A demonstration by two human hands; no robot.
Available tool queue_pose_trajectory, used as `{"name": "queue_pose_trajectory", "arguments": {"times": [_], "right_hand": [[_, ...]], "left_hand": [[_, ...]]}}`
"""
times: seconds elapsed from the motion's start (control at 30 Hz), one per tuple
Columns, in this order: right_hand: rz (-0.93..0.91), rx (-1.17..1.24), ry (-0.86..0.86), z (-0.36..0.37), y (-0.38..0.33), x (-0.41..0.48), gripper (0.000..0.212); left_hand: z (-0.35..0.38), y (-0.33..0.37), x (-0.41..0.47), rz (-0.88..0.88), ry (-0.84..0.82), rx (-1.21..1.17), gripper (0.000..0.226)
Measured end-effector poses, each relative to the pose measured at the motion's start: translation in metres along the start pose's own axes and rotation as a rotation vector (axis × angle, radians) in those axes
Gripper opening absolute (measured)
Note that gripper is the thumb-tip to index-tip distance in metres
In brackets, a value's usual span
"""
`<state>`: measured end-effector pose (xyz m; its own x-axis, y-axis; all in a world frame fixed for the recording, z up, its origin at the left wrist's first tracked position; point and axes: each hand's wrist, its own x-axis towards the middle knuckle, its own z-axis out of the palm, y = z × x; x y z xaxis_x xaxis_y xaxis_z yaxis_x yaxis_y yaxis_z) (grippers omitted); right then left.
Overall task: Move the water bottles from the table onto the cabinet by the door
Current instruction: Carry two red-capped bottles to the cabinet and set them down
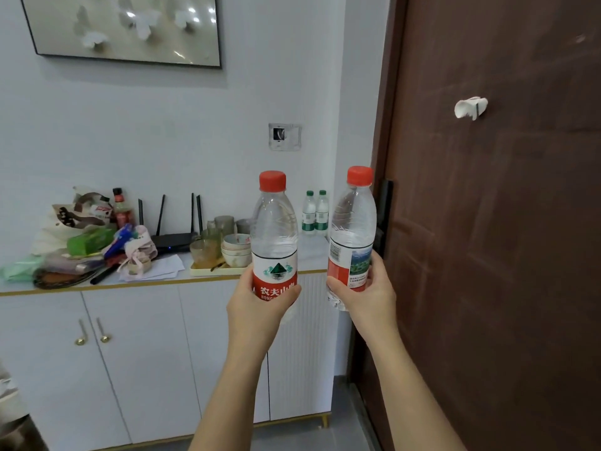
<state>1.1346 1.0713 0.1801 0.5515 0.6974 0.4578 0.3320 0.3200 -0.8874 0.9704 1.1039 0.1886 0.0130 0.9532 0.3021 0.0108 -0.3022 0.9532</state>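
A brown door (504, 255) stands just right of the right hand (367, 294). A white cabinet (140, 353) with a gold-edged top lies beyond and left of both hands.

The left hand (257, 307) has its fingers (289, 292) curled round the lower label of the left bottle (274, 242). This bottle is upright with a red cap, a green mountain logo and "农夫山" in white on red. The Latin letters below are partly covered.

The right hand's fingers (335, 288) wrap the base of the right bottle (353, 229), which shows a barcode and print too small to read. Both bottles are held in the air before the cabinet.

Beyond the fingers, between the two, small green-capped bottles (314, 213) stand on the cabinet top.
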Motion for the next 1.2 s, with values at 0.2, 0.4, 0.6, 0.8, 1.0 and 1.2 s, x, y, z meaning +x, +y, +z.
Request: {"name": "queue_pose_trajectory", "arguments": {"times": [0.2, 0.4, 0.6, 0.8, 1.0, 1.2], "right_hand": [[-0.015, -0.007, -0.007, 0.024, 0.046, 0.094, 0.073], [-0.018, 0.012, -0.029, 0.045, 0.085, 0.165, 0.073], [0.032, -0.025, -0.061, 0.058, 0.13, 0.209, 0.071], [0.075, -0.053, -0.074, 0.085, 0.179, 0.261, 0.072], [0.128, -0.061, -0.076, 0.124, 0.233, 0.331, 0.073], [0.223, -0.094, -0.104, 0.168, 0.292, 0.399, 0.072]], "left_hand": [[0.047, -0.023, 0.085, 0.019, 0.02, 0.008, 0.056], [0.08, -0.048, 0.153, 0.039, 0.071, 0.018, 0.054], [0.112, -0.088, 0.21, 0.016, 0.11, 0.041, 0.061], [0.141, -0.139, 0.276, -0.014, 0.123, 0.059, 0.062], [0.171, -0.186, 0.359, -0.022, 0.09, 0.043, 0.054], [0.201, -0.239, 0.448, -0.075, 0.039, 0.07, 0.053]]}}
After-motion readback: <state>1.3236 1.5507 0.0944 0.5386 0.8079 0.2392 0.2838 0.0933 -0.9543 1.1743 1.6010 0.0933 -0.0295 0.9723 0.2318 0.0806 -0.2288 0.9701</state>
